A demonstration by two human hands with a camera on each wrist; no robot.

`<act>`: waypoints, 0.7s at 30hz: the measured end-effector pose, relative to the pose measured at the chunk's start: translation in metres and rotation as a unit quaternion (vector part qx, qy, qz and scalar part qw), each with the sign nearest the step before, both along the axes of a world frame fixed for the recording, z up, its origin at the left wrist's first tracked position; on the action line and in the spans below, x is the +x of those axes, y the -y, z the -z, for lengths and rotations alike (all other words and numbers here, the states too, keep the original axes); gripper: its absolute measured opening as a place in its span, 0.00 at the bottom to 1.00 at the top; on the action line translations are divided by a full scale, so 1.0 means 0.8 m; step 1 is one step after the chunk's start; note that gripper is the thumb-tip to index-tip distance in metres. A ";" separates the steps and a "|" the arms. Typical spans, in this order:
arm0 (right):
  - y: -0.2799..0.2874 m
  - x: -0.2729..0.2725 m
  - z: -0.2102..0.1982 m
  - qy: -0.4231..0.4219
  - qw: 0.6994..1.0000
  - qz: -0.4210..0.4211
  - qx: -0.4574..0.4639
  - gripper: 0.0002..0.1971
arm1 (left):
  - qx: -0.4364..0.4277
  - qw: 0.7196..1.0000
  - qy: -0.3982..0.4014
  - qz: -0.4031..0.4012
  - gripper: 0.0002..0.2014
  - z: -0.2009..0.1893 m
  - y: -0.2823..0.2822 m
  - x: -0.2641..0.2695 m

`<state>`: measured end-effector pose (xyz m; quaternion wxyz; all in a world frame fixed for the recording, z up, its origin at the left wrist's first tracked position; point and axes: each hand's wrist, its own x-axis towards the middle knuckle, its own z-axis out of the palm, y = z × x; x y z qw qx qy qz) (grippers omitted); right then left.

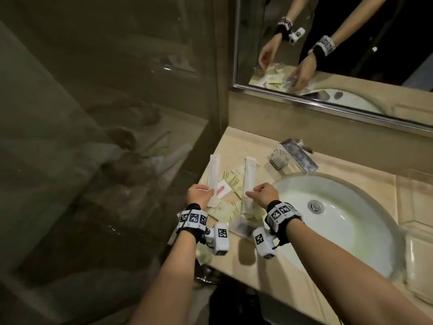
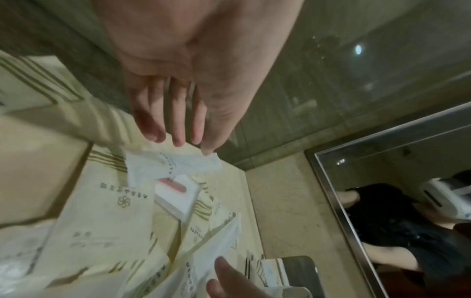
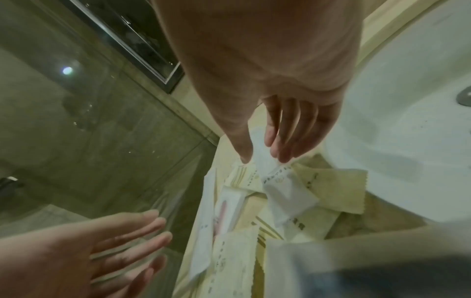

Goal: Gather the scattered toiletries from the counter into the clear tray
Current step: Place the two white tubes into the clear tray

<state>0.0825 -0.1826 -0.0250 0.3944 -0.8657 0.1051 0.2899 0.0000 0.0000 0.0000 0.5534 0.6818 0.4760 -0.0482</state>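
- The counter [image 1: 236, 146] is a narrow beige strip, shut in by a glass wall [image 1: 105, 113] on the side away from the sink [image 1: 332, 221], by the mirror [image 1: 328, 55] wall behind, and by the sink bowl itself; its front edge drops off just below the wrists.
- Open surface is scarce: bare counter shows mainly behind the pile, toward the faucet [image 1: 296, 158], which stands at the back rim of the sink.
- The pile of cream sachets [image 1: 230, 181] covers most of the strip beside the sink, overlapping one another; some reach the sink's rim.
- A clear tray [image 1: 241, 227] lies near the counter's front edge, beside the sink, partly under the right wrist; its contents are too blurred to tell.
- Two long white packets stand out: one [image 1: 214, 177] on the glass-wall side of the pile, the other [image 1: 249, 181] nearer the sink.
- A small white packet with a red mark [image 1: 222, 191] lies between them.
- The left hand [image 1: 199, 195] has straight, spread fingers [image 2: 178, 121], tips touching the far packet, holding nothing.
- The right hand [image 1: 264, 194] pinches the sink-side long packet between thumb and fingers [image 3: 280, 141].
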 end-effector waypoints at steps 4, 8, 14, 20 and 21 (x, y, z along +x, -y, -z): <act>-0.023 0.020 0.014 0.005 0.998 -0.006 -0.057 0.29 | 0.035 0.998 -0.025 0.050 0.21 0.020 -0.008 0.033; -0.032 0.032 0.023 -0.003 0.996 -0.002 -0.086 0.34 | 0.075 0.991 -0.068 0.083 0.30 0.035 -0.008 0.052; -0.038 0.039 0.029 -0.011 0.997 0.019 -0.080 0.29 | 0.058 0.993 -0.075 0.075 0.27 0.040 -0.014 0.066; -0.027 0.046 0.026 -0.003 0.998 0.043 -0.037 0.15 | 0.021 0.994 -0.057 0.086 0.20 0.035 -0.023 0.068; -0.024 0.046 0.024 0.001 0.998 0.051 -0.027 0.15 | 0.012 0.995 -0.050 0.087 0.20 0.033 -0.024 0.067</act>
